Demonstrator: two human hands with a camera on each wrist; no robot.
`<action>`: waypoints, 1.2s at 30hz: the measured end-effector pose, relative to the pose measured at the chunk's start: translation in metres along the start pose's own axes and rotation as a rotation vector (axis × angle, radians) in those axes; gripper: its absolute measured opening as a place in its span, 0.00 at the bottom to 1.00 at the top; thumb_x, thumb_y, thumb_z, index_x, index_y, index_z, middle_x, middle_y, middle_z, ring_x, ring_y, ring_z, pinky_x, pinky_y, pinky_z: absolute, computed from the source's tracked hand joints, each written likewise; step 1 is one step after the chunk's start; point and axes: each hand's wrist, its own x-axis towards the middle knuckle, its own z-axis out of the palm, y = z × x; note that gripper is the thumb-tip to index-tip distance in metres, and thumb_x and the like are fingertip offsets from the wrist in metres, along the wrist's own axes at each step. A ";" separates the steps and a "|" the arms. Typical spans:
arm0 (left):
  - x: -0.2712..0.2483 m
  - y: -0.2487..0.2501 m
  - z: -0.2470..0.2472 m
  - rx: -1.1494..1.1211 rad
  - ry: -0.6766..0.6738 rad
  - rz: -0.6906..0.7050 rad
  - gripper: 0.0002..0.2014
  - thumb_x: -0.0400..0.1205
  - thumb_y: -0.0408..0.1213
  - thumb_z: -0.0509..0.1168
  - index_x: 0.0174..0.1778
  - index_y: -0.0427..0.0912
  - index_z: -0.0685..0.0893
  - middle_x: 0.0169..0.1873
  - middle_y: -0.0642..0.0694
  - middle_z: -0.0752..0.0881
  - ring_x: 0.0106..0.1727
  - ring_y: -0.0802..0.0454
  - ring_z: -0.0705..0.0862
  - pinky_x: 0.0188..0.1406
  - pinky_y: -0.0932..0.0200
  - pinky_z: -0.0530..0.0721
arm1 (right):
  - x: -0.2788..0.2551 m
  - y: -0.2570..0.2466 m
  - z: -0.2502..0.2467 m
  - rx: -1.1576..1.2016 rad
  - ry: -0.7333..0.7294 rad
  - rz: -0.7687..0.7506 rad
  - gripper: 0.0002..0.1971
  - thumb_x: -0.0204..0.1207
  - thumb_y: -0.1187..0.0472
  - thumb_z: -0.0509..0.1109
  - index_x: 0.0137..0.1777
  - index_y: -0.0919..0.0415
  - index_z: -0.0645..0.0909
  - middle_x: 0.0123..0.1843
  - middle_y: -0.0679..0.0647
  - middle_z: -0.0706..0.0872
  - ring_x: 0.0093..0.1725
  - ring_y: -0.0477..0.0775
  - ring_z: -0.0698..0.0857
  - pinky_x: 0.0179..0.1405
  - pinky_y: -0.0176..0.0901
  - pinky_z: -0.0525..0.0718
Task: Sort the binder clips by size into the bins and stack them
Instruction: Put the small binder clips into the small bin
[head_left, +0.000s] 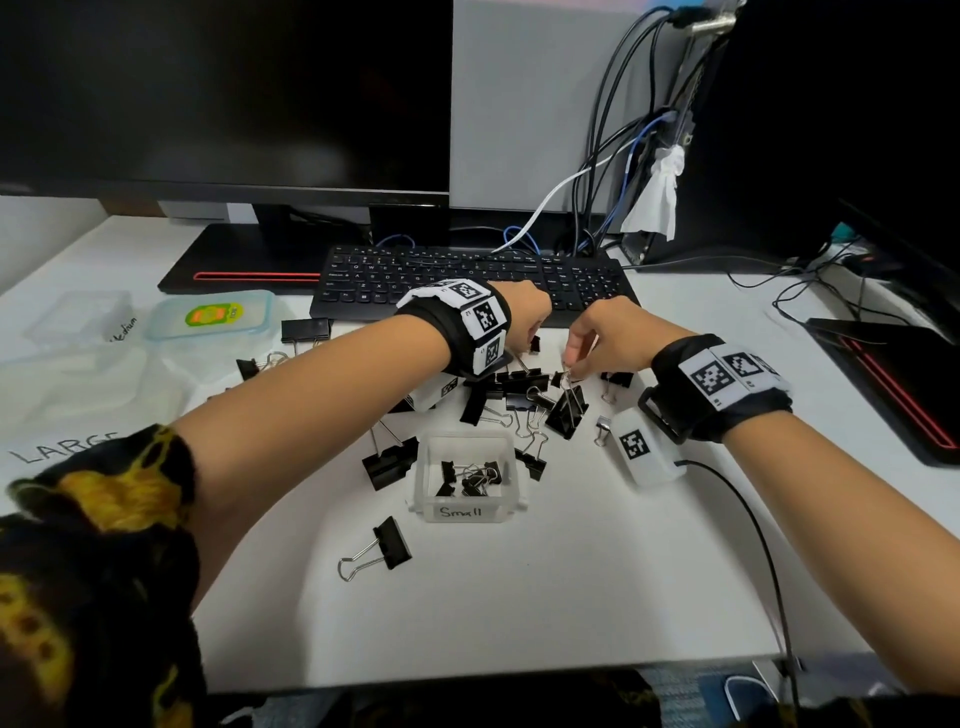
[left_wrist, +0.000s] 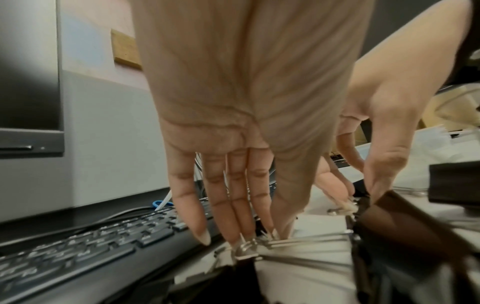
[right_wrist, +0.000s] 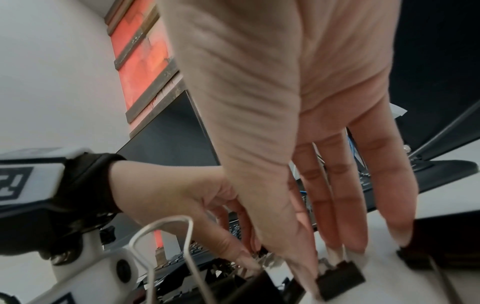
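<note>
Black binder clips of mixed sizes lie in a heap in front of the keyboard. My left hand reaches down into the heap, and its thumb and fingertips pinch the silver wire handle of one clip. My right hand is just to its right. In the right wrist view its thumb and fingertips pinch a small black clip. A clear bin marked "Small" sits nearer me with several small clips inside. Clear bins marked "Medium" and "Large" stand at the far left.
A black keyboard and two monitors stand behind the heap, with cables at the back right. A clear lid with a green sticker lies near the medium bin. Loose clips lie left of and in front of the small bin. A cable trails from my right wrist.
</note>
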 end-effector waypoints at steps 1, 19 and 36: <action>0.000 0.000 0.000 0.005 0.006 0.005 0.06 0.77 0.32 0.70 0.36 0.43 0.80 0.48 0.42 0.87 0.52 0.41 0.86 0.49 0.50 0.86 | 0.000 0.000 0.000 0.004 0.006 0.005 0.05 0.67 0.62 0.81 0.39 0.53 0.89 0.42 0.47 0.88 0.48 0.51 0.87 0.52 0.46 0.86; -0.049 -0.028 -0.018 -0.438 0.237 0.080 0.06 0.74 0.34 0.77 0.36 0.38 0.86 0.33 0.48 0.90 0.33 0.61 0.86 0.36 0.71 0.82 | -0.011 -0.004 0.000 0.153 -0.046 -0.117 0.14 0.72 0.67 0.77 0.52 0.48 0.88 0.42 0.50 0.86 0.42 0.57 0.90 0.29 0.38 0.88; -0.147 -0.028 -0.024 -0.720 -0.034 0.226 0.08 0.71 0.37 0.79 0.41 0.40 0.89 0.38 0.44 0.92 0.43 0.43 0.89 0.45 0.65 0.85 | -0.006 0.000 0.005 0.121 -0.013 -0.011 0.02 0.70 0.63 0.80 0.42 0.58 0.90 0.36 0.47 0.89 0.35 0.46 0.87 0.27 0.28 0.82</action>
